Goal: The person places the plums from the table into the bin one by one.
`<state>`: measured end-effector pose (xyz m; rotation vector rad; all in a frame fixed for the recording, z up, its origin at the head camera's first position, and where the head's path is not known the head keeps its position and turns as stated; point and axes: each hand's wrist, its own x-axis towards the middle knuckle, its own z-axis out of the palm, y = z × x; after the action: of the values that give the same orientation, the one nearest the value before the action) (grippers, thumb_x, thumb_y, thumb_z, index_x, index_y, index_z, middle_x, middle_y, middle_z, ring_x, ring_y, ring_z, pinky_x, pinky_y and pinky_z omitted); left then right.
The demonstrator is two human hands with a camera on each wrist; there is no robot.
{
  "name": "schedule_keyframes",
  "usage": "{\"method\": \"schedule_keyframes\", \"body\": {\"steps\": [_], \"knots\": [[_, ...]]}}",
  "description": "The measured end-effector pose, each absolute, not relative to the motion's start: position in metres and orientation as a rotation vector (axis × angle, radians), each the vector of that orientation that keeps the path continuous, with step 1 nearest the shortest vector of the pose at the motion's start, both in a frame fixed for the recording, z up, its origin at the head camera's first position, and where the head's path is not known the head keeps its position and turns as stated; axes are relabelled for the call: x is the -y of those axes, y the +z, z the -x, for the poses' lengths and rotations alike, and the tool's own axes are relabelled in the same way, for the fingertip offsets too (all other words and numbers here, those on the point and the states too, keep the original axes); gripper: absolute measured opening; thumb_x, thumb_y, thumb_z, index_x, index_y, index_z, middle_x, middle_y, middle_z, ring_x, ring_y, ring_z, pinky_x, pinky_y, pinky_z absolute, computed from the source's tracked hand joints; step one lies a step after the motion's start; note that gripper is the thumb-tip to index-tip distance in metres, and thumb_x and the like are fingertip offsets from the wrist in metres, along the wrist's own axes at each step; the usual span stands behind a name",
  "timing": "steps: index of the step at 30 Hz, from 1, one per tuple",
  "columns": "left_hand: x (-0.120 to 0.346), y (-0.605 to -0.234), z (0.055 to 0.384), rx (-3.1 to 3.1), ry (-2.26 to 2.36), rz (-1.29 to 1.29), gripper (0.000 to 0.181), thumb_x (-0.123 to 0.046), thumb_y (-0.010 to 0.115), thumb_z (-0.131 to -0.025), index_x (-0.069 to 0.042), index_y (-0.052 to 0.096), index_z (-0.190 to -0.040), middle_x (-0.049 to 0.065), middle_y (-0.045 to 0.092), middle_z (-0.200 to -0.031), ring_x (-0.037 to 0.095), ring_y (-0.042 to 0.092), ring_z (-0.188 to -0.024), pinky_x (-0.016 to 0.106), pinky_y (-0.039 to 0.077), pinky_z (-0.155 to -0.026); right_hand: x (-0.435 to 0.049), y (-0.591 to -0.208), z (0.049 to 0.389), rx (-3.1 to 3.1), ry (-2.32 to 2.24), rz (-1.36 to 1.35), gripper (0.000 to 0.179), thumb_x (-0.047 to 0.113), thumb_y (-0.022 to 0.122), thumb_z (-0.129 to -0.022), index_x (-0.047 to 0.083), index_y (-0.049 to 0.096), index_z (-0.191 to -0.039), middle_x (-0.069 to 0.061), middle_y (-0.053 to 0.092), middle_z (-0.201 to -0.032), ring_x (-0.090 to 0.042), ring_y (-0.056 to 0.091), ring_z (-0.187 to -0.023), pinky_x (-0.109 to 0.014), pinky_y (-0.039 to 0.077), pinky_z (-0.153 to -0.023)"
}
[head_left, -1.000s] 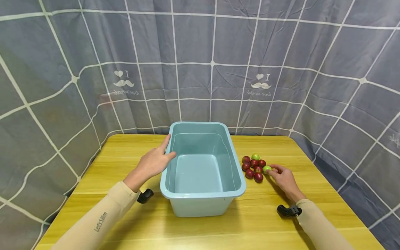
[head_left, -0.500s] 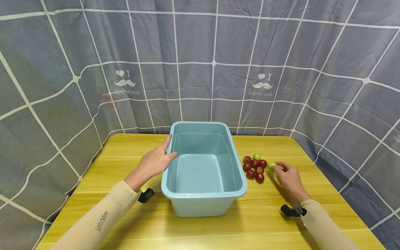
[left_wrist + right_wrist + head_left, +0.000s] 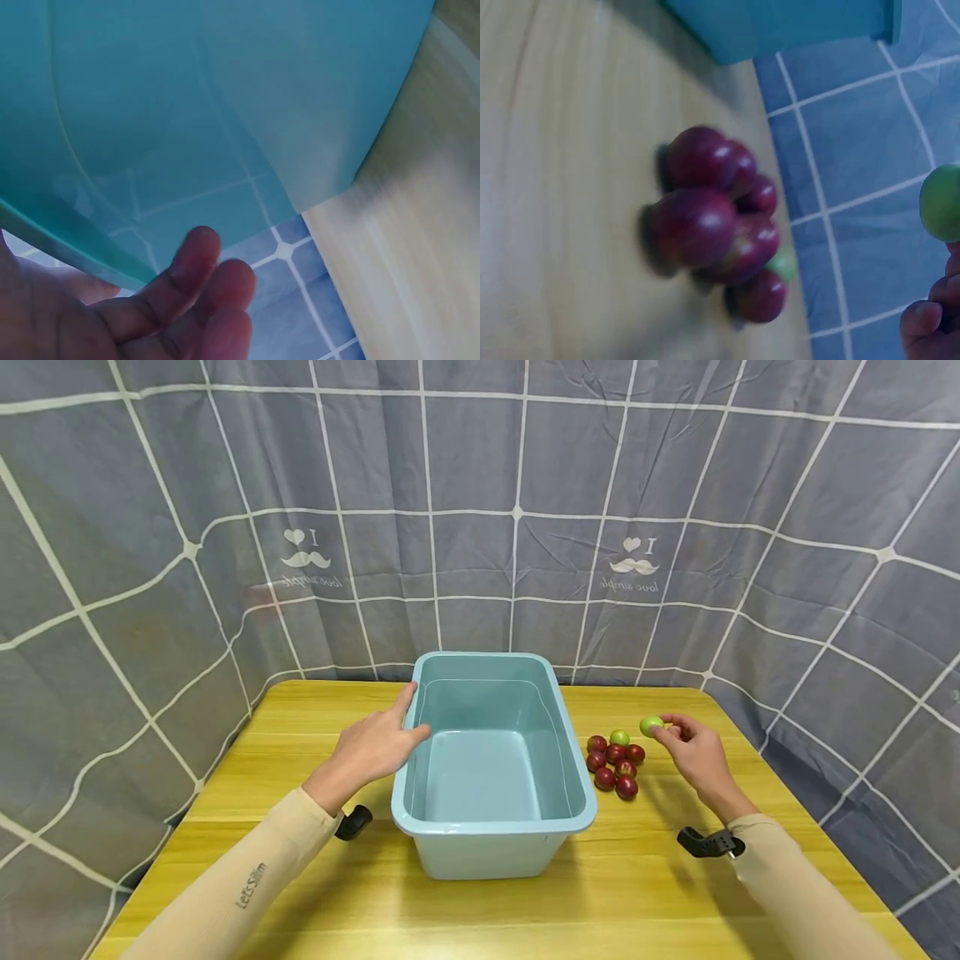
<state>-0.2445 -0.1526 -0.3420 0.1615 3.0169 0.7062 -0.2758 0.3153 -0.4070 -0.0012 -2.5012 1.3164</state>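
Observation:
My left hand (image 3: 372, 745) holds the left rim of a light blue plastic tub (image 3: 492, 828), thumb over the rim and fingers along the outside. In the left wrist view, its fingertips (image 3: 231, 283) lie close to the tub's outer wall. Up off the table, my right hand (image 3: 696, 762) pinches a small, smooth green fruit (image 3: 651, 726) between thumb and fingers. Below and left of that hand, several dark red plums (image 3: 604, 778) sit in a tight cluster, with another green fruit (image 3: 619, 737) at its back. The right wrist view shows these plums (image 3: 694, 227) beside the held green fruit (image 3: 941, 202).
A yellow wood-grain table (image 3: 315, 893) carries everything. The tub stands mid-table, its right wall just left of the plums. Grey curtain (image 3: 465, 552) with white grid lines surrounds the table's back and sides. Dark straps (image 3: 708, 843) sit at both wrists.
My right hand has drawn the green fruit away from the plum cluster, first to the right, then upward off the table. My left hand keeps its place on the tub rim.

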Motion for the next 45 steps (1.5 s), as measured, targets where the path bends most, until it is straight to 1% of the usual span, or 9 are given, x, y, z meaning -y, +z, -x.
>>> {"method": "schedule_keyframes", "body": {"steps": [3, 5, 9, 12, 14, 19, 26, 36, 45], "knots": [[0.153, -0.34, 0.245, -3.059, 0.635, -0.181, 0.084, -0.057, 0.046, -0.095, -0.025, 0.011, -0.164, 0.005, 0.064, -0.084, 0.023, 0.058, -0.069, 0.037, 0.043, -0.052, -0.308, -0.396, 0.277, 2.494, 1.332, -0.055, 0.047, 0.037, 0.066, -0.097, -0.004, 0.063, -0.121, 0.002, 0.051, -0.082, -0.006, 0.043, -0.068, -0.023, 0.036, -0.055], [0.154, -0.338, 0.246, -3.095, 0.592, -0.192, 0.084, -0.059, 0.048, -0.094, -0.023, 0.017, -0.163, 0.006, 0.064, -0.084, 0.023, 0.058, -0.067, 0.036, 0.043, -0.051, -0.302, -0.389, 0.279, 2.494, 1.344, -0.095, 0.048, 0.038, 0.066, -0.097, -0.003, 0.063, -0.121, 0.002, 0.051, -0.082, -0.007, 0.043, -0.067, -0.023, 0.036, -0.055], [0.154, -0.334, 0.247, -3.138, 0.603, -0.181, 0.083, -0.061, 0.05, -0.092, -0.02, 0.029, -0.16, 0.011, 0.07, -0.109, 0.026, 0.064, -0.078, 0.037, 0.043, -0.053, -0.289, -0.377, 0.281, 2.506, 1.362, -0.178, 0.048, 0.039, 0.066, -0.097, -0.002, 0.064, -0.121, 0.0, 0.05, -0.081, -0.008, 0.043, -0.067, -0.026, 0.035, -0.054], [0.154, -0.333, 0.249, -3.158, 0.618, -0.178, 0.084, -0.062, 0.05, -0.091, -0.017, 0.032, -0.159, 0.014, 0.066, -0.129, 0.03, 0.067, -0.095, 0.038, 0.045, -0.058, -0.28, -0.369, 0.283, 2.51, 1.352, -0.242, 0.046, 0.04, 0.066, -0.096, 0.0, 0.065, -0.12, -0.002, 0.049, -0.079, -0.01, 0.042, -0.065, -0.028, 0.034, -0.053], [0.153, -0.333, 0.249, -3.162, 0.618, -0.183, 0.084, -0.062, 0.05, -0.091, -0.015, 0.031, -0.159, 0.015, 0.062, -0.136, 0.033, 0.067, -0.102, 0.039, 0.047, -0.06, -0.274, -0.364, 0.285, 2.513, 1.335, -0.275, 0.045, 0.039, 0.067, -0.096, 0.001, 0.065, -0.12, -0.002, 0.049, -0.078, -0.011, 0.041, -0.064, -0.029, 0.033, -0.052], [0.15, -0.335, 0.249, -3.17, 0.624, -0.202, 0.085, -0.059, 0.051, -0.092, -0.014, 0.028, -0.16, 0.015, 0.059, -0.141, 0.035, 0.066, -0.108, 0.042, 0.049, -0.061, -0.263, -0.351, 0.289, 2.512, 1.285, -0.347, 0.04, 0.036, 0.067, -0.096, 0.002, 0.066, -0.118, -0.003, 0.047, -0.076, -0.013, 0.042, -0.064, -0.026, 0.036, -0.059], [0.15, -0.336, 0.248, -3.178, 0.619, -0.223, 0.086, -0.059, 0.048, -0.092, -0.017, 0.021, -0.162, 0.016, 0.053, -0.148, 0.038, 0.061, -0.119, 0.051, 0.051, -0.072, -0.244, -0.331, 0.297, 2.51, 1.302, -0.413, 0.039, 0.035, 0.066, -0.097, 0.002, 0.066, -0.118, -0.003, 0.046, -0.078, -0.014, 0.042, -0.068, -0.026, 0.037, -0.065], [0.149, -0.337, 0.249, -3.122, 0.581, -0.199, 0.085, -0.059, 0.044, -0.093, -0.022, 0.014, -0.164, 0.015, 0.055, -0.146, 0.036, 0.062, -0.116, 0.043, 0.046, -0.064, -0.207, -0.304, 0.311, 2.518, 1.319, -0.512, 0.037, 0.039, 0.068, -0.095, 0.007, 0.069, -0.115, -0.004, 0.045, -0.074, -0.019, 0.04, -0.062, -0.03, 0.034, -0.058], [0.145, -0.339, 0.247, -3.088, 0.566, -0.167, 0.085, -0.059, 0.044, -0.093, -0.024, 0.012, -0.164, 0.013, 0.066, -0.127, 0.027, 0.064, -0.09, 0.038, 0.042, -0.056, -0.18, -0.29, 0.319, 2.537, 1.299, -0.612, 0.034, 0.036, 0.069, -0.095, 0.008, 0.069, -0.113, -0.004, 0.045, -0.073, -0.018, 0.039, -0.06, -0.03, 0.034, -0.057]]}}
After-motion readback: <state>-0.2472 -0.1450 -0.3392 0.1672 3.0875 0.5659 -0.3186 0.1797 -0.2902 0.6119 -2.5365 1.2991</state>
